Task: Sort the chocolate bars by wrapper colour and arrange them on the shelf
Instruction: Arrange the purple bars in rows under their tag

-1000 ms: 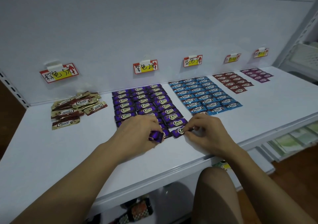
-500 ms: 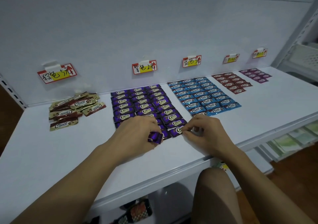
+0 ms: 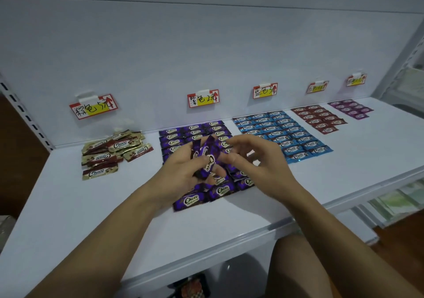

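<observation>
The left hand is gripping a small fan of purple bars, its fingers curling round their lower ends while the crinkled foil tips are sticking up above the knuckles. The right hand is hovering just beside them, fingers loosely spread and holding nothing; whether its thumb is touching the bundle cannot be told. Below both hands, glossy flat purple rows are lying on the smooth white shelf, with blue rows to their right and a loose brown-and-gold heap to their left.
</observation>
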A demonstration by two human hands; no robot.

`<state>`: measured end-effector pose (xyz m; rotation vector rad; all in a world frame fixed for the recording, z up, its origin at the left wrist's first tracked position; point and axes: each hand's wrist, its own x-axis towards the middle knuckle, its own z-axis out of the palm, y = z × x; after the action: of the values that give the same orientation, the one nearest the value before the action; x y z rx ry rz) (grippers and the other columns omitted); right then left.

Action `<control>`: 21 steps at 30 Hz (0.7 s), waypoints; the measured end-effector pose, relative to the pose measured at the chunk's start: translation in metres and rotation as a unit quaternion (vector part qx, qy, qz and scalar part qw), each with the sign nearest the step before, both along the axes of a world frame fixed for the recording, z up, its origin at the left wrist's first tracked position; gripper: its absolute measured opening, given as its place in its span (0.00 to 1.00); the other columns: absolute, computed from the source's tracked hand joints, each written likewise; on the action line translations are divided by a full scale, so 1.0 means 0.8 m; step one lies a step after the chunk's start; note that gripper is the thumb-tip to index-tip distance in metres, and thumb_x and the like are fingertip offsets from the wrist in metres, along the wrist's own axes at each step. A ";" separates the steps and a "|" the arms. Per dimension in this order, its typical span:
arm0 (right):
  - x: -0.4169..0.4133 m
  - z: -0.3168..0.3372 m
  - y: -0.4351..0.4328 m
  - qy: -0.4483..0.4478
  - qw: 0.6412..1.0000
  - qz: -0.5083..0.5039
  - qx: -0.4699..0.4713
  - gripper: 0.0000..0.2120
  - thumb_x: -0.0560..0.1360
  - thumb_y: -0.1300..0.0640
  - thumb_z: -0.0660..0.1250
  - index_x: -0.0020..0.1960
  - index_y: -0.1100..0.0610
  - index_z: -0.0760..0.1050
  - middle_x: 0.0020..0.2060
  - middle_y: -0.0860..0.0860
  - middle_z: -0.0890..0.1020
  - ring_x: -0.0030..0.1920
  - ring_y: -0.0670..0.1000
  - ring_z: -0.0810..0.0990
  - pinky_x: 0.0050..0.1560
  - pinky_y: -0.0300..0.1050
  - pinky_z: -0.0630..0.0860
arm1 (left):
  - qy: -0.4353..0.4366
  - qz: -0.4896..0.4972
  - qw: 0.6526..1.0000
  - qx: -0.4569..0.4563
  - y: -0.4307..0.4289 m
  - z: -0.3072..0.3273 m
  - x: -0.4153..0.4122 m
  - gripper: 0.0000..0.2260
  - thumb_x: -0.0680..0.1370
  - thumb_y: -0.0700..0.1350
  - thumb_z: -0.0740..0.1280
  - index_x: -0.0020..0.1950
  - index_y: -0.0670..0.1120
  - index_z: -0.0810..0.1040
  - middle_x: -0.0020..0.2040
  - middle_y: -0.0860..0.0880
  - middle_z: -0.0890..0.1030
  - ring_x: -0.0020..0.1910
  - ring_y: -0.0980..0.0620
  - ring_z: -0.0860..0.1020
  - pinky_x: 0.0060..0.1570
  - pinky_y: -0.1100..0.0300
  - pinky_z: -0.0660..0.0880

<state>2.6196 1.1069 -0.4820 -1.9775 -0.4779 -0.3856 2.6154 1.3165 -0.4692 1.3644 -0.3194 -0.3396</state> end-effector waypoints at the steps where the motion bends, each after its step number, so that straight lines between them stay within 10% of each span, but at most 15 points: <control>1: 0.006 0.004 0.011 0.011 1.000 0.004 0.005 0.14 0.75 0.56 0.75 0.60 0.53 0.81 0.44 0.47 0.83 0.42 0.51 0.82 0.39 0.43 0.79 | 0.006 0.010 1.000 -0.006 0.002 0.002 0.000 0.11 0.83 0.35 0.61 0.62 0.46 0.76 0.50 0.42 0.86 0.44 0.44 0.84 0.39 0.53 0.81; 13: 0.017 0.017 0.044 0.033 0.991 0.076 0.109 0.07 0.73 0.70 0.74 0.47 0.60 0.80 0.43 0.54 0.85 0.46 0.56 0.85 0.49 0.51 0.82 | 0.054 0.149 0.986 0.047 0.034 0.017 0.030 0.09 0.83 0.38 0.61 0.60 0.43 0.77 0.49 0.44 0.86 0.41 0.40 0.86 0.42 0.49 0.83; 21: -0.009 0.011 0.040 -0.093 0.991 0.092 0.023 0.10 0.71 0.72 0.70 0.46 0.58 0.81 0.49 0.51 0.86 0.55 0.49 0.84 0.53 0.45 0.82 | 0.065 0.158 0.985 0.039 0.045 0.007 0.044 0.09 0.80 0.35 0.57 0.53 0.42 0.75 0.31 0.49 0.69 0.27 0.53 0.58 0.25 0.64 0.52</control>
<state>2.6120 1.1389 -0.4730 -1.8443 -0.7577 -0.4607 2.6508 1.3527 -0.4634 1.4370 0.0214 -0.1769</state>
